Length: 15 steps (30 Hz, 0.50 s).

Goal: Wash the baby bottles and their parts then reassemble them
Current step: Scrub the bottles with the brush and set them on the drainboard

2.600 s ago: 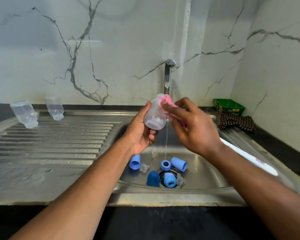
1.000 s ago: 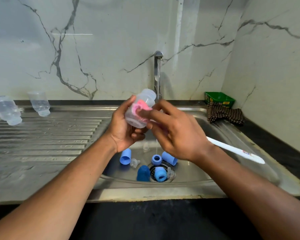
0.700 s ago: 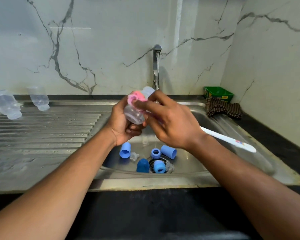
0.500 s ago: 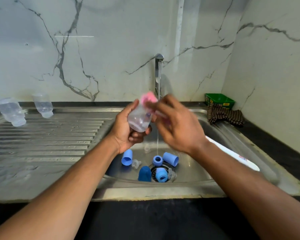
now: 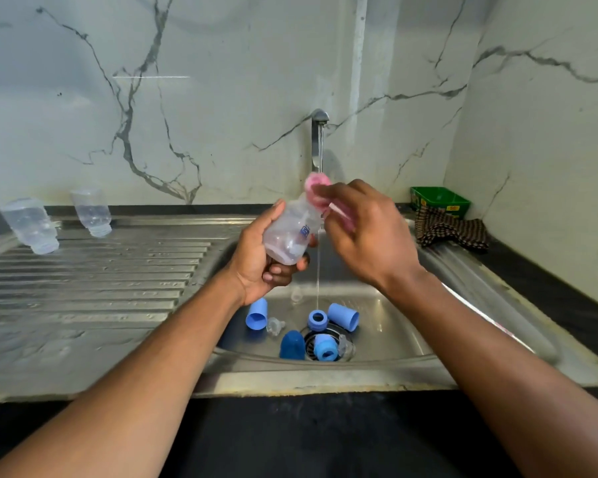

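My left hand (image 5: 259, 260) grips a clear baby bottle (image 5: 290, 236) tilted over the sink basin (image 5: 387, 326), its mouth up and to the right. My right hand (image 5: 366, 232) pinches a pink sponge (image 5: 316, 188) against the bottle's mouth. A thin stream of water falls from the tap (image 5: 318, 139) just right of the bottle. In the basin lie several blue caps and collars (image 5: 342, 315) and clear teats (image 5: 275, 326) around the drain. Two clear bottles (image 5: 32, 225) stand upside down on the drainboard's far left.
A ribbed steel drainboard (image 5: 94, 281) spreads to the left. A green tub (image 5: 439, 201) and a checked cloth (image 5: 449, 231) sit at the back right corner. A white brush handle (image 5: 477, 312) lies along the sink's right rim. The marble wall is close behind.
My right hand has slid the pink sponge from the bottle's side up to its mouth. My left hand has tilted the bottle and kept its grip.
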### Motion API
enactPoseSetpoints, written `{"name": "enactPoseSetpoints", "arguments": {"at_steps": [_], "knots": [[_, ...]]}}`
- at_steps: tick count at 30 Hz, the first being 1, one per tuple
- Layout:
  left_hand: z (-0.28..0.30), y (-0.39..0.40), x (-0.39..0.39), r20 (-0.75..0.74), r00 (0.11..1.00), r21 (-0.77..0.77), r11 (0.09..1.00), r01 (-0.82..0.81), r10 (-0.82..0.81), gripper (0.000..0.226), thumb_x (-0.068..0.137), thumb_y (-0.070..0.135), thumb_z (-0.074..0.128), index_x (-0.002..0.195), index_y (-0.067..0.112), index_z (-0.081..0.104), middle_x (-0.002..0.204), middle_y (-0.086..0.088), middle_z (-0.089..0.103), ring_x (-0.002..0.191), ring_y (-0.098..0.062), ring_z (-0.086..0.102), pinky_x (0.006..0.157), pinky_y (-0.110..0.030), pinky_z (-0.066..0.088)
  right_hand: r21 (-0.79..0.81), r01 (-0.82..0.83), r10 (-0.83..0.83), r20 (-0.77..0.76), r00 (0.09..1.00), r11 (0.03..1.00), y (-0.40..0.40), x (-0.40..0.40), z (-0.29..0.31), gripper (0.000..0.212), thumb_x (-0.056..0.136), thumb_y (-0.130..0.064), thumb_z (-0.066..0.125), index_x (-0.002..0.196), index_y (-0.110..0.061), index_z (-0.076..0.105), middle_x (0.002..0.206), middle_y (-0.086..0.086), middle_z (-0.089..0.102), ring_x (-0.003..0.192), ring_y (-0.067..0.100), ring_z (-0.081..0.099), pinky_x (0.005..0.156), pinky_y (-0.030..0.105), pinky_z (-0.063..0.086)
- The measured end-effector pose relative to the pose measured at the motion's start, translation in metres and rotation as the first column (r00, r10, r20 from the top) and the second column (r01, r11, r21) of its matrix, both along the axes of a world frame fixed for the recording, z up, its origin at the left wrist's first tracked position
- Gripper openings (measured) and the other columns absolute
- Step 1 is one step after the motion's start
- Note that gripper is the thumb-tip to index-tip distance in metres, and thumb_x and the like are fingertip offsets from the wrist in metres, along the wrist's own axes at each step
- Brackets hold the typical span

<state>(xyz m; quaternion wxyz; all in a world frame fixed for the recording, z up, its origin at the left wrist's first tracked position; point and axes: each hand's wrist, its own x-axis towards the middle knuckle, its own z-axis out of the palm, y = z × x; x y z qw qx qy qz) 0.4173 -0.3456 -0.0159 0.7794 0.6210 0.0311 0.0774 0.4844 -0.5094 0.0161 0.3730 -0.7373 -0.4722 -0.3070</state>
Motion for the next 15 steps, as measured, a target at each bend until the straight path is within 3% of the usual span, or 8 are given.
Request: {"name": "enactPoseSetpoints", "arguments": {"at_steps": [2, 5, 9, 12, 15], "knots": [[0.000, 0.001, 0.001, 0.015, 1.000, -0.045, 0.999, 0.009, -0.008, 0.073, 0.090, 0.074, 0.033, 0.076, 0.012, 0.068, 0.056, -0.009, 0.049, 0.036, -0.008, 0.022, 0.041, -0.020, 0.005, -0.050, -0.084, 0.086, 0.050, 0.995, 0.995, -0.002, -0.004, -0.002, 0.038, 0.087, -0.023, 0.055, 0.123, -0.021, 0.066, 0.101, 0.002, 0.062, 0.078, 0.024, 0.062, 0.064, 0.035, 0.051], [0.000, 0.003, 0.000, 0.051, 0.998, -0.120, 0.992, 0.039, -0.033, 0.074, 0.081, 0.085, 0.037, 0.085, 0.017, 0.065, 0.061, -0.003, 0.047, 0.042, -0.010, 0.030, 0.047, -0.025, 0.006, -0.272, -0.199, 0.247, 0.154, 0.957, 0.941, -0.002, -0.023, -0.016, 0.041, 0.084, -0.027, 0.053, 0.124, -0.024, 0.064, 0.104, 0.001, 0.062, 0.078, 0.022, 0.061, 0.058, 0.032, 0.048], [0.003, 0.002, -0.003, 0.026, 1.000, -0.083, 0.996, 0.018, -0.016, 0.064, 0.075, 0.076, 0.049, 0.085, 0.014, 0.062, 0.062, -0.006, 0.053, 0.038, -0.006, 0.029, 0.038, -0.018, 0.010, -0.023, -0.020, 0.021, 0.035, 0.999, 1.000, 0.005, -0.004, -0.001, 0.040, 0.085, -0.026, 0.051, 0.123, -0.024, 0.065, 0.102, 0.002, 0.060, 0.079, 0.027, 0.063, 0.063, 0.042, 0.054], [0.006, 0.000, -0.004, 0.052, 0.998, -0.157, 0.987, -0.014, 0.022, 0.038, 0.084, 0.051, 0.058, 0.085, 0.015, 0.066, 0.065, -0.002, 0.058, 0.044, -0.009, 0.044, 0.038, -0.018, 0.031, -0.176, -0.136, 0.159, 0.127, 0.979, 0.975, 0.000, -0.011, -0.008, 0.043, 0.084, -0.027, 0.050, 0.124, -0.020, 0.065, 0.100, 0.002, 0.059, 0.076, 0.025, 0.061, 0.059, 0.038, 0.052], [0.005, 0.001, -0.004, 0.068, 0.998, -0.204, 0.979, 0.018, -0.005, 0.037, 0.080, 0.051, 0.065, 0.087, 0.016, 0.073, 0.074, -0.003, 0.066, 0.056, -0.012, 0.062, 0.044, -0.020, 0.049, -0.209, -0.113, 0.153, 0.187, 0.970, 0.971, -0.004, -0.015, -0.010, 0.041, 0.085, -0.028, 0.051, 0.123, -0.022, 0.066, 0.099, 0.001, 0.060, 0.071, 0.024, 0.060, 0.055, 0.031, 0.046]]}}
